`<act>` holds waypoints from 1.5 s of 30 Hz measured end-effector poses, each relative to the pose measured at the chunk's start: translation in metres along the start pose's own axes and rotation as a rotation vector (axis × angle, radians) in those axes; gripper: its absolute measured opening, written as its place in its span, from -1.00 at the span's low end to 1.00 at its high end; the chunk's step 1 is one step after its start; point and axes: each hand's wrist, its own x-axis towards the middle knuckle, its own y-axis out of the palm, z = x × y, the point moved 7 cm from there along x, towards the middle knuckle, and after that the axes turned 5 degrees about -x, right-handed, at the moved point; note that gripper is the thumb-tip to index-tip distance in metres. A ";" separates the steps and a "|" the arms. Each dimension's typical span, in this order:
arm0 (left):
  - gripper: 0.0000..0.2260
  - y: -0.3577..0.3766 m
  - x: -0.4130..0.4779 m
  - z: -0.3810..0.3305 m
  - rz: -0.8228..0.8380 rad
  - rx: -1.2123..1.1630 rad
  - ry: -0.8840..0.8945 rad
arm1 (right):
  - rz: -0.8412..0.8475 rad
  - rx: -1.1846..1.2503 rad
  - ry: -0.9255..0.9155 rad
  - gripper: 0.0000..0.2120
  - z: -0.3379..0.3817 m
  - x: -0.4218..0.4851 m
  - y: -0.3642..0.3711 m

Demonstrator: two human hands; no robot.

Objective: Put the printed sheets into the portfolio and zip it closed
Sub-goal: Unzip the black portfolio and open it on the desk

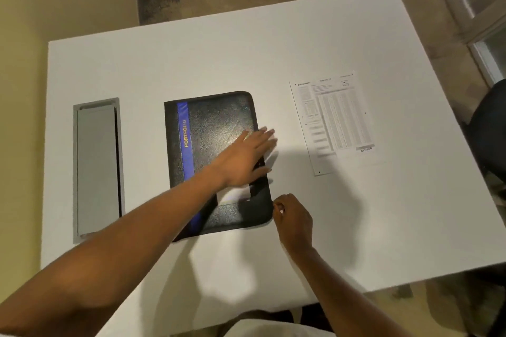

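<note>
A black portfolio [210,123] with a blue stripe lettered "PORTFOLIO" lies closed in the middle of the white table [246,44]. My left hand [246,156] rests flat on its cover, fingers spread toward the right edge. My right hand [291,216] is at the portfolio's near right corner, fingertips pinched together at the zipper edge; the zipper pull itself is too small to make out. The printed sheets [332,120] lie flat on the table to the right of the portfolio, apart from both hands.
A grey cable hatch [95,169] is set into the table at the left. A dark chair [490,128] stands beyond the table's right edge. A wall borders the left side, and carpet lies past the far edge.
</note>
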 end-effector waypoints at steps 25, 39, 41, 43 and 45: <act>-0.42 0.054 -0.053 -0.065 0.246 0.293 0.198 | -0.153 -0.001 -0.105 -0.76 0.013 -0.064 0.010; -0.42 0.046 -0.054 -0.072 0.243 0.279 0.153 | -0.004 -0.225 -0.244 -0.94 0.121 -0.101 0.080; -0.44 0.041 -0.055 -0.074 0.214 0.242 0.150 | 0.050 -0.095 -0.264 -0.91 0.127 -0.110 0.096; -0.46 0.036 -0.056 -0.076 0.182 0.207 0.149 | 0.234 0.168 -0.075 -0.85 0.124 -0.109 0.110; -0.47 0.031 -0.058 -0.077 0.157 0.191 0.150 | 0.385 0.369 -0.050 -0.83 0.119 -0.112 0.127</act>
